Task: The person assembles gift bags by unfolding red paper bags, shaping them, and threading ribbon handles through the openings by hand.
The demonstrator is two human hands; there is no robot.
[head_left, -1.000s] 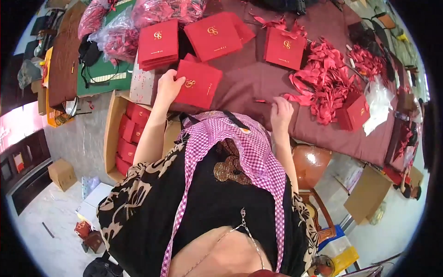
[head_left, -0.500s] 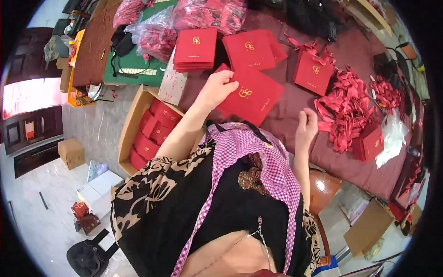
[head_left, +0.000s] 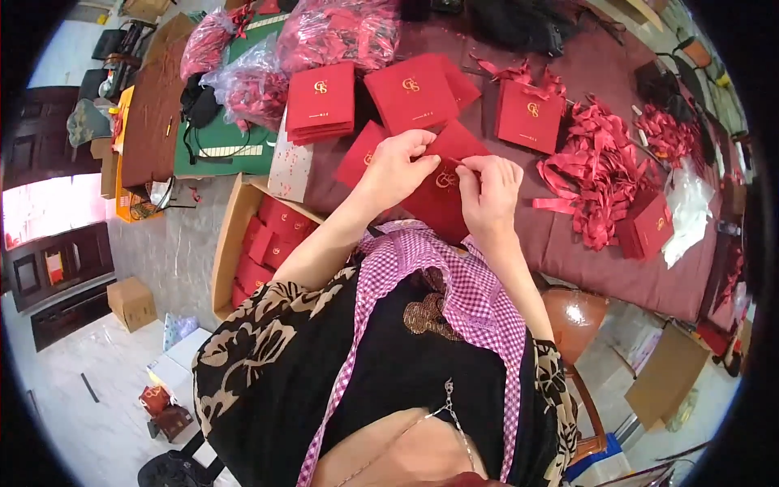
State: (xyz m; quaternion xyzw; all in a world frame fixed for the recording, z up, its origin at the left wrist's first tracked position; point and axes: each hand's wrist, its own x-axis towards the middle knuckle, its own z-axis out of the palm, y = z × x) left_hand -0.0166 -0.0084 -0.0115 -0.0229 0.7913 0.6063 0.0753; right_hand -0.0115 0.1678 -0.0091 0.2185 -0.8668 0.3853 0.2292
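A flat red paper bag (head_left: 438, 211) with a gold emblem hangs in front of me over the table's near edge. My left hand (head_left: 402, 169) is closed, pinching it between thumb and fingers near its top. Opposite, my right hand (head_left: 493, 191) is closed too, with thumb and forefinger pressed together on the same bag just beside the emblem. Whether a thin ribbon lies between the fingertips is too small to tell. Another red bag (head_left: 351, 162) lies partly behind my left wrist. Beyond my hands are a left stack of red bags (head_left: 321, 97) and a middle stack (head_left: 412, 93).
On the maroon tablecloth (head_left: 560, 256), a ribboned red bag (head_left: 529, 116) stands near a heap of red ribbons (head_left: 596, 174). Farther right are another bag stack (head_left: 645, 226) and white plastic (head_left: 688, 215). A cardboard box (head_left: 231, 231) of red bags is at my left; ribbon-filled plastic bags (head_left: 339, 36) lie behind.
My right hand has come up and left from the table edge and now pinches the red bag. My left hand keeps hold of it. The view has shifted slightly.
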